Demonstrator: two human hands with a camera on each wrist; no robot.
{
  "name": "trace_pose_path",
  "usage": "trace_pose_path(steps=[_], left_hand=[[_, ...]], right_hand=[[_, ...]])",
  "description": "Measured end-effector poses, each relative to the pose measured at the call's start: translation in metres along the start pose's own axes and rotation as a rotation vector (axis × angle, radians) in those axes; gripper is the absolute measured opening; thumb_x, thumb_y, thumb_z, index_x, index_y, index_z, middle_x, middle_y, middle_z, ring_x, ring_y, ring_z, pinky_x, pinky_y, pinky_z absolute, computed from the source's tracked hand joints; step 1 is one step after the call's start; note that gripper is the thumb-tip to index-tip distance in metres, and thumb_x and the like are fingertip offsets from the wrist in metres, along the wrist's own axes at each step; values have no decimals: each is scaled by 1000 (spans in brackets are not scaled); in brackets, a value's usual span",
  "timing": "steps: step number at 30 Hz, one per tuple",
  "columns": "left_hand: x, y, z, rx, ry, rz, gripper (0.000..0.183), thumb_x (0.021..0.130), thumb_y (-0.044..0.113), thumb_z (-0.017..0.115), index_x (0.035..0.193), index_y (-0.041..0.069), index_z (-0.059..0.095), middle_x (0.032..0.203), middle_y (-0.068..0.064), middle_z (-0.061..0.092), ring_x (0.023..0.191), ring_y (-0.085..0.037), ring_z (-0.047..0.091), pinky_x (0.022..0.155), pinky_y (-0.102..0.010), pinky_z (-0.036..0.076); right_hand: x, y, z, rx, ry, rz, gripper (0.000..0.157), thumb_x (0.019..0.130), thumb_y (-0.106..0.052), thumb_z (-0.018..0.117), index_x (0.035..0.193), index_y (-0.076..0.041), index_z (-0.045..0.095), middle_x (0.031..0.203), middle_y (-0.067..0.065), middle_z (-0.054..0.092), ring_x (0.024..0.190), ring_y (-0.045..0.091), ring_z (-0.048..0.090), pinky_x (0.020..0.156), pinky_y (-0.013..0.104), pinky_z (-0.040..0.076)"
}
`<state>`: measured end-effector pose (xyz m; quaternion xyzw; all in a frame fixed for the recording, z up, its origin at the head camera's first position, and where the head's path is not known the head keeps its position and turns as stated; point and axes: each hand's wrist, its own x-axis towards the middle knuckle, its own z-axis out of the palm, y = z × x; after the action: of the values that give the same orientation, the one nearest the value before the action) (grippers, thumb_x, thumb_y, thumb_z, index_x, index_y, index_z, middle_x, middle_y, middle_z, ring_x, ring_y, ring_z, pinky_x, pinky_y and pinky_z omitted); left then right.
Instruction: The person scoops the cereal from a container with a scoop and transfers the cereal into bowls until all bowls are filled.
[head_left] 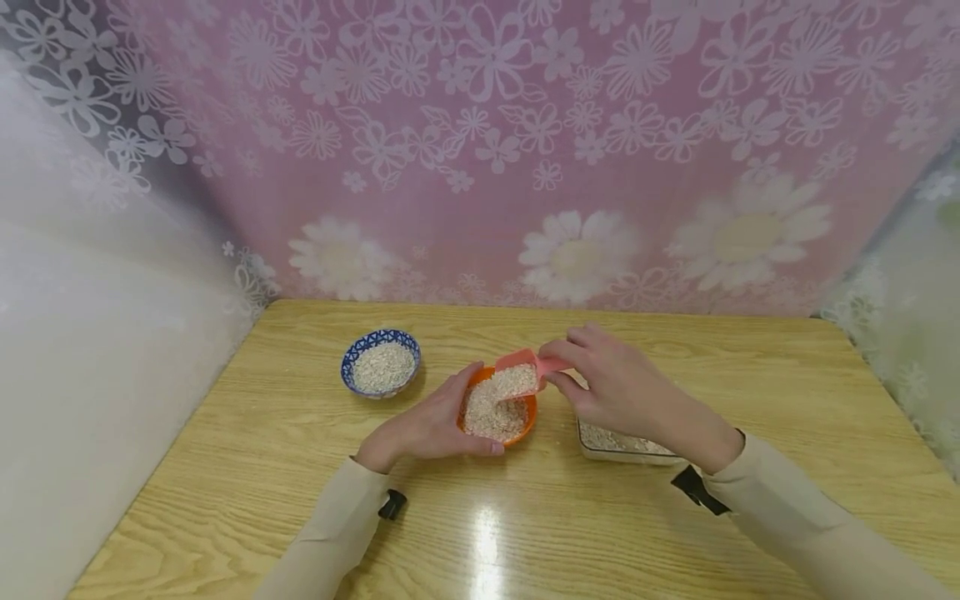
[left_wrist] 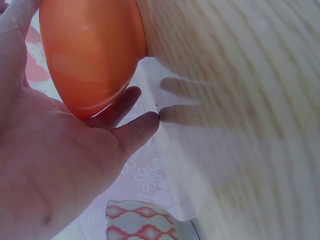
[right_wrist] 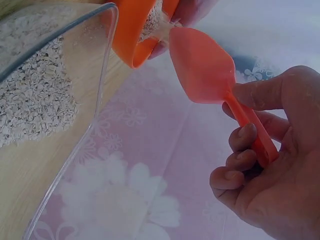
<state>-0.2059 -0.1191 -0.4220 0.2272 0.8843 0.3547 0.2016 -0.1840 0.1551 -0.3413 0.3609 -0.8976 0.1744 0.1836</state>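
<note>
An orange bowl (head_left: 531, 414) with oat flakes in it stands on the table in the head view. My left hand (head_left: 431, 423) holds it from the left, thumb on the near side and fingers around the far side. In the left wrist view the palm lies along the side of the orange bowl (left_wrist: 92, 55). My right hand (head_left: 618, 379) grips the handle of a pink scoop (right_wrist: 202, 65), thumb on top and fingers curled beneath. The scoop is tipped over the bowl, oat flakes (head_left: 513, 382) sliding off its front lip.
A clear rectangular container (head_left: 622, 455) of oats stands under my right forearm, partly hidden. At the back left, a blue-and-white patterned bowl (head_left: 381, 337) holds oats too. Flowered cloth (head_left: 465, 167) hangs behind the wooden table (head_left: 247, 467).
</note>
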Motion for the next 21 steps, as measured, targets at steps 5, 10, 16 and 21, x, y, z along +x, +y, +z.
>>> trace_pose_path(steps=[5,10,16,21], left_hand=[[-2,0,4,-28,0,-1,122,78,58,83,166,16,10,171,-9,20,155,-27,27,125,-53,28],[-2,2,4,-34,-4,7,123,78,57,83,166,14,9,169,-11,23,153,-28,31,123,-54,31],[-2,5,1,-27,1,-5,121,79,58,82,166,16,8,169,-9,23,153,-28,31,123,-54,32],[-3,4,2,-31,11,-12,121,79,58,82,166,17,8,170,-6,21,154,-27,30,123,-55,31]], right_hand=[[-5,0,0,-25,34,-33,18,87,-14,80,105,-13,75,76,-4,50,70,10,36,58,22,31],[-8,-1,1,-28,45,-58,20,86,-11,80,105,-13,75,76,-3,51,70,10,34,57,21,30],[-7,-1,2,-42,62,-88,20,86,-11,79,105,-12,75,76,-1,52,70,10,36,57,20,31],[-8,0,3,-50,86,-113,20,85,-10,80,104,-11,75,75,-1,51,70,10,36,58,20,30]])
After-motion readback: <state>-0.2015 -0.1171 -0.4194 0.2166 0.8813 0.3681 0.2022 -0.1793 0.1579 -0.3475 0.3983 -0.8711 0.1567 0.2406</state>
